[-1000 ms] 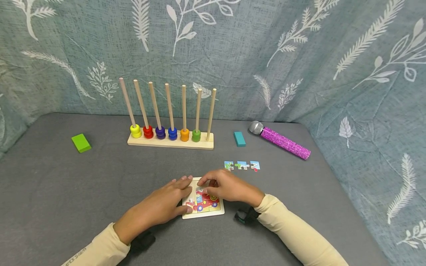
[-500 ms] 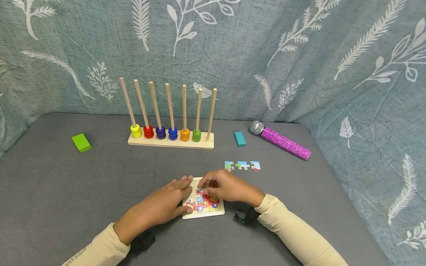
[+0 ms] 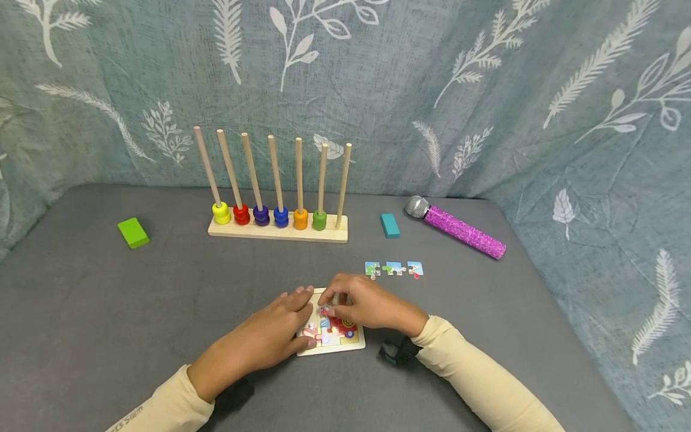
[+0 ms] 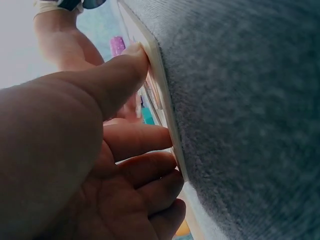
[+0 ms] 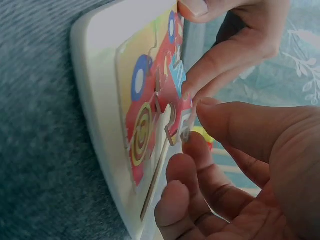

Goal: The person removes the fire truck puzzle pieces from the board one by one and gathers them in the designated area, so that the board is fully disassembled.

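A small wooden jigsaw tray (image 3: pixel 337 349) lies on the grey table, filled in part with pieces of a red vehicle picture. My left hand (image 3: pixel 254 339) rests flat along the tray's left side, its thumb and fingertips on the frame (image 4: pixel 161 82). My right hand (image 3: pixel 372 303), over the upper part of the tray, pinches a red and white puzzle piece (image 5: pixel 184 120) between thumb and finger. That piece sits tilted at the edge of the fitted pieces in the right wrist view. Bare wood shows beside it. From the head, the right fingers partly hide the piece.
Three loose puzzle pieces (image 3: pixel 394 269) lie in a row behind the right hand. Farther back stand a peg stacker (image 3: pixel 278 233) with coloured rings, a teal block (image 3: pixel 390 225) and a glittery pink microphone (image 3: pixel 464 233). A green block (image 3: pixel 133 232) lies far left.
My right fingers have shifted slightly at the top of the tray, still pinching the puzzle piece. The left hand stays on the tray's left side, nearly unmoved.
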Demonstrator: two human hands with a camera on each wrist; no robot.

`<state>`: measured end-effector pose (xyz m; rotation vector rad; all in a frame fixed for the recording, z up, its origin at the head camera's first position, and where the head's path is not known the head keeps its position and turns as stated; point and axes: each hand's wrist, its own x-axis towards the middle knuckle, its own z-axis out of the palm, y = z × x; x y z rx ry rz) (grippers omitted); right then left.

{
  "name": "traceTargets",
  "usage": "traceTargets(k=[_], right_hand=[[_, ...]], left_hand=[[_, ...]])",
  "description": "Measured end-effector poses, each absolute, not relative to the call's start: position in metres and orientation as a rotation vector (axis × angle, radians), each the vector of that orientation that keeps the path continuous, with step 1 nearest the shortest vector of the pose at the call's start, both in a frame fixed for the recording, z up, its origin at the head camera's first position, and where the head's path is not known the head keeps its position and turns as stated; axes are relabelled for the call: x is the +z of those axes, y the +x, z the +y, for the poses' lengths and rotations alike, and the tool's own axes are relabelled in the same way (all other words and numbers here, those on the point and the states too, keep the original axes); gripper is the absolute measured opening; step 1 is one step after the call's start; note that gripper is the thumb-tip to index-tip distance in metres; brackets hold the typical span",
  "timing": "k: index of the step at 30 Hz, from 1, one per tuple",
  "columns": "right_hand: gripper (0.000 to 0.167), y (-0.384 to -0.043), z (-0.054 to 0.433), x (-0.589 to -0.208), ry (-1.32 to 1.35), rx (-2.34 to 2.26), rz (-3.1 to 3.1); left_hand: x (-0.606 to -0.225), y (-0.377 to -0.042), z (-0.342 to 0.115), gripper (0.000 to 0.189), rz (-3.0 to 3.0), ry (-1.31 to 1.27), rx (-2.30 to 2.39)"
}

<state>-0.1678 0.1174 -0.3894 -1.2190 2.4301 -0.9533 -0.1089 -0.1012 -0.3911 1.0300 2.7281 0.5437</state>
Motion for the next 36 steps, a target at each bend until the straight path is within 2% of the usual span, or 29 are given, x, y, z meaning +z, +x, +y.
traceTargets(k=[11, 21, 28, 36], right_hand=[[0.018, -0.167, 0.116, -0.385, -1.211, -0.993, 2.417], [0.017, -0.166, 0.116, -0.383, -1.085, -1.054, 2.338], [0.014, -0.167, 0.117, -0.384, -1.083, -1.022, 2.292], [0.019, -0.168, 0.120, -0.382, -1.097, -1.084, 2.324]], left_hand=[[-0.390, -0.107, -0.099, 0.058, 2.744, 0.992, 0.562], [-0.390, -0.105, -0.086, 0.061, 2.812, 0.820, 0.620], [-0.389, -0.102, -0.075, 0.054, 2.866, 0.712, 0.600], [-0.391, -0.102, -0.074, 0.053, 2.899, 0.702, 0.614]])
